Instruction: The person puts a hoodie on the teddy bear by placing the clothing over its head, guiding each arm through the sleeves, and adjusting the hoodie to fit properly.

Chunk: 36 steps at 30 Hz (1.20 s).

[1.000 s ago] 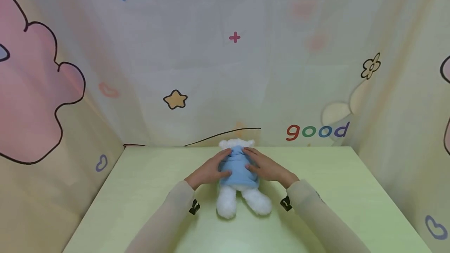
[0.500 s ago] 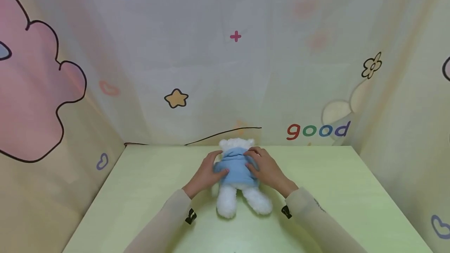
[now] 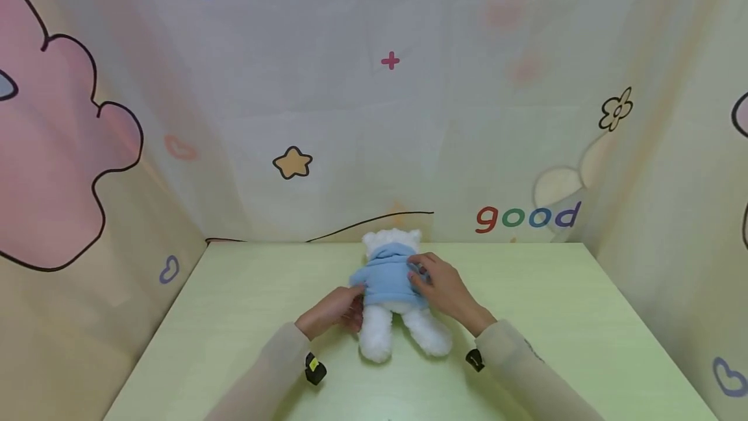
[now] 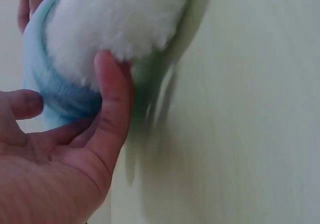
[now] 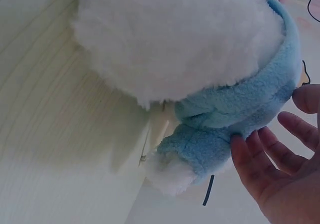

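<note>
A white plush bear in a blue hooded top lies on the table at the back middle, its back facing me and its legs toward me. My left hand is at the bear's lower left side, thumb on the blue cloth and fingers bent around underneath. In the left wrist view one of its fingers meets the white fur at the hem. On the other side, my right hand touches the top with thumb and fingertips. The right wrist view shows those fingers fairly straight along a blue sleeve.
The pale green table runs back to a cloth backdrop printed with a star, hearts and the word "good". Cloth walls also rise on both sides. A black clip-like piece hangs at the left sleeve, another at the right.
My left hand has slid from the bear's upper back down to its lower left side, uncovering the left sleeve. The right hand has shifted slightly down along the top. The bear has barely moved.
</note>
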Available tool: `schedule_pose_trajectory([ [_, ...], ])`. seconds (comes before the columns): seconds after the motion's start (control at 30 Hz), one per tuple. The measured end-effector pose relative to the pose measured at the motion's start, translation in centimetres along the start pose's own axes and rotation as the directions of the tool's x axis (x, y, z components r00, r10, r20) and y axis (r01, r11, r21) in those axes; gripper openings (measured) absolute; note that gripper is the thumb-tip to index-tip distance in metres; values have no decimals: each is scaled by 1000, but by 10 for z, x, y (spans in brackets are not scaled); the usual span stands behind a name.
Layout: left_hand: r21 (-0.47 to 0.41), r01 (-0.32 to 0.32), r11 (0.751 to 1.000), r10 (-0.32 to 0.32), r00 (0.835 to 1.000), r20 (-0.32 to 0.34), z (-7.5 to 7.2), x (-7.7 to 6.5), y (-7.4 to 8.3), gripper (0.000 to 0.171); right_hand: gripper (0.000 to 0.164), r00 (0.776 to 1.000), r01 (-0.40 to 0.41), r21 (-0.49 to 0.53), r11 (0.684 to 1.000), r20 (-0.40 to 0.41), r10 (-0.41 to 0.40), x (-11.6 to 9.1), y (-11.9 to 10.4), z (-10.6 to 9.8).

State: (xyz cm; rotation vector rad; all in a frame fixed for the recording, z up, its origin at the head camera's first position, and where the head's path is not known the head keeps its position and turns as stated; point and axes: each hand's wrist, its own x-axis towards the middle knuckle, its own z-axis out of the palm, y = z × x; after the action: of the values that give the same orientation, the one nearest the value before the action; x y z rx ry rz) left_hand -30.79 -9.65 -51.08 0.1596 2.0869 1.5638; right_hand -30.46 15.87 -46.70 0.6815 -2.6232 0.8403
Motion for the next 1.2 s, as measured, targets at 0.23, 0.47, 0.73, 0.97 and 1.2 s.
schedule_pose_trajectory([
  [0.23, 57, -120, 991, 124, 990, -74, 18, 1, 8, 62, 29, 998, -67, 77, 995, 27, 65, 1, 2, -4],
  [0.47, 28, -229, 973, 231, 966, -112, 22, -6, 22, 73, 29, 964, -266, 336, 903, 107, 244, 3, 10, -4],
  [0.73, -176, -385, 906, 390, 921, -11, 18, -10, 43, 60, 46, 881, -471, 573, 670, 274, 386, 6, 4, 0],
  [0.97, 122, -386, 914, 399, 910, -114, 24, -20, 69, 54, 64, 855, -517, 635, 574, 347, 385, 6, 2, 5],
  [1.2, 315, -386, 867, 441, 889, -123, 37, -26, 83, 51, 68, 813, -580, 608, 542, 477, 335, 4, 8, 11],
])
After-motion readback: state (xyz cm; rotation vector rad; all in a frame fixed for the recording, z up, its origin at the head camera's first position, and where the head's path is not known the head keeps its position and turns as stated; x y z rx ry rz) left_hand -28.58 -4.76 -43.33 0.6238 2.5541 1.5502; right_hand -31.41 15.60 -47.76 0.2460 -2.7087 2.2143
